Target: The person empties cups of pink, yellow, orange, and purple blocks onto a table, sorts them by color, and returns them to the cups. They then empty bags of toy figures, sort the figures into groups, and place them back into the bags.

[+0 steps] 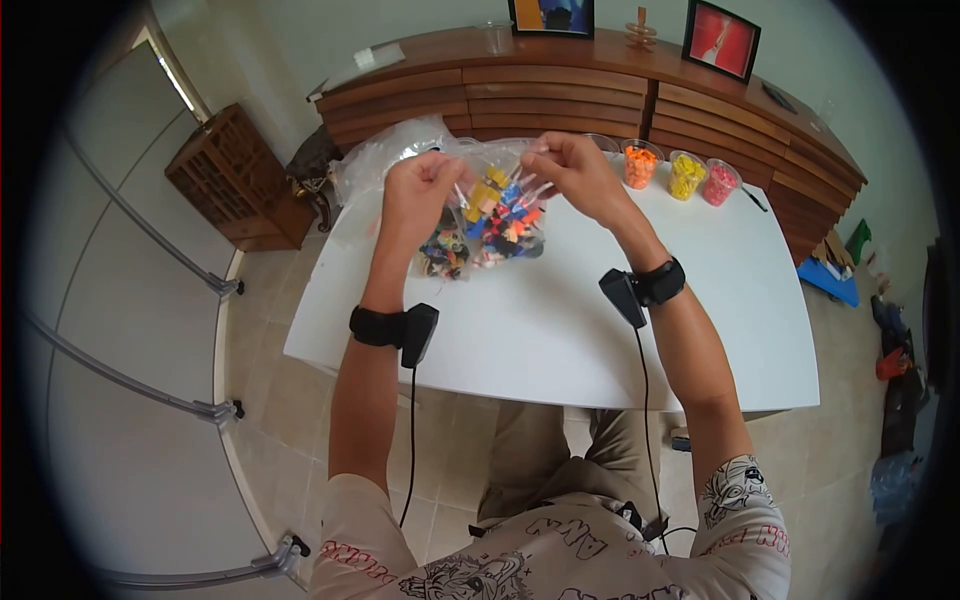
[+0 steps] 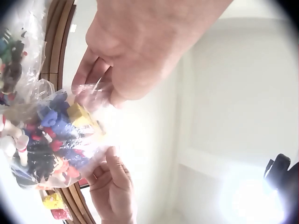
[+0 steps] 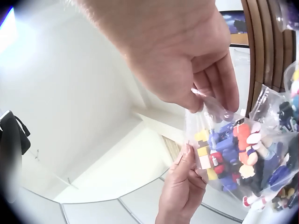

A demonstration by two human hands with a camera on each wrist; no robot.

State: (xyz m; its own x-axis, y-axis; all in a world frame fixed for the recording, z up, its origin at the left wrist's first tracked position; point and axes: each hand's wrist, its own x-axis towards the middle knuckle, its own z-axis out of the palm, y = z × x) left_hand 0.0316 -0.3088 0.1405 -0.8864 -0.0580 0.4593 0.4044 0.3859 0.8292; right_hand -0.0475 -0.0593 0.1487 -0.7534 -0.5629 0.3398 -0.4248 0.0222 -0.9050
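A clear plastic bag (image 1: pixel 512 236) of small colourful toy figures is held up over the white table (image 1: pixel 560 330). My left hand (image 1: pixel 418 190) pinches one side of its top edge between thumb and fingers. At the opposite side my right hand (image 1: pixel 582 180) pinches the edge the same way. Yellow, blue, red and white toy pieces (image 3: pixel 229 154) show through the plastic in the right wrist view. Behind it, to the left, a second clear bag (image 1: pixel 440 252) with more figures lies on the table.
Clear cups of orange pieces (image 1: pixel 640 165), yellow pieces (image 1: pixel 685 178) and pink pieces (image 1: pixel 720 185) stand at the table's far right, beside a black pen (image 1: pixel 755 200). Crumpled clear plastic (image 1: pixel 385 160) lies at the far left. A wooden dresser (image 1: pixel 560 90) runs behind the table.
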